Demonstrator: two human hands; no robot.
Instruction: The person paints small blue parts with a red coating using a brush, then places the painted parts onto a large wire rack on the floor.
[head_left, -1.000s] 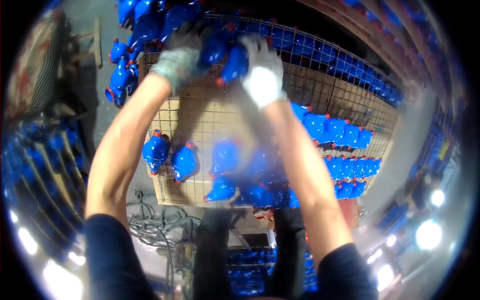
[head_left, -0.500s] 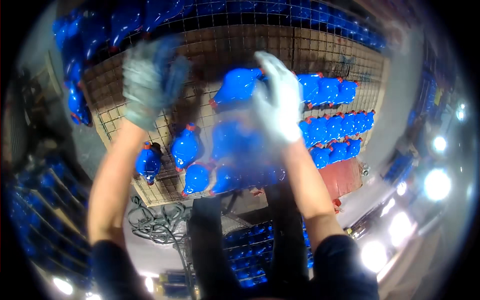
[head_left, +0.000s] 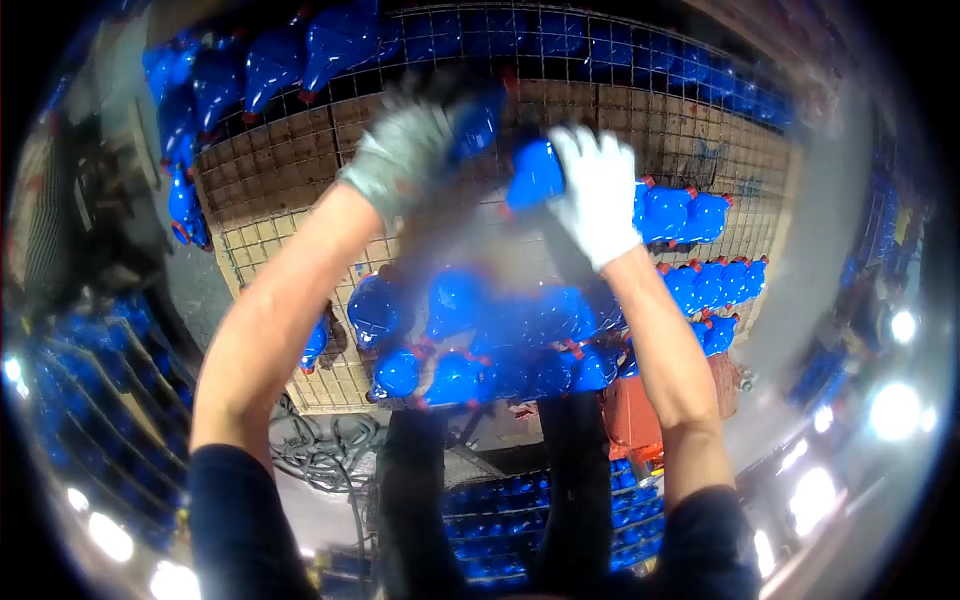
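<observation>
My left hand (head_left: 405,152), in a grey glove and smeared by motion, is over the far part of the wire-mesh surface. At its fingers is a glossy blue bulb-shaped part (head_left: 476,128) with a red end, which it appears to hold. Just to the right, my white-gloved right hand (head_left: 598,190) has its fingers bent over another blue bulb-shaped part (head_left: 534,172), also red at the end. Closer to me, several similar blue parts (head_left: 455,303) lie in rows, partly blurred. More blue parts (head_left: 668,212) line up beyond my right wrist.
Wire mesh (head_left: 765,190) over brown board carries the parts. Blue parts (head_left: 340,40) fill the far edge and hang down the left side. Coiled cables (head_left: 325,450) lie below at the near left. A red block (head_left: 632,415) stands by my right forearm. Stacked blue parts (head_left: 95,380) fill the left background.
My left hand has moved right with the blue part, close to my right hand. My right hand and the part beside it have shifted right. The whole view has also shifted slightly.
</observation>
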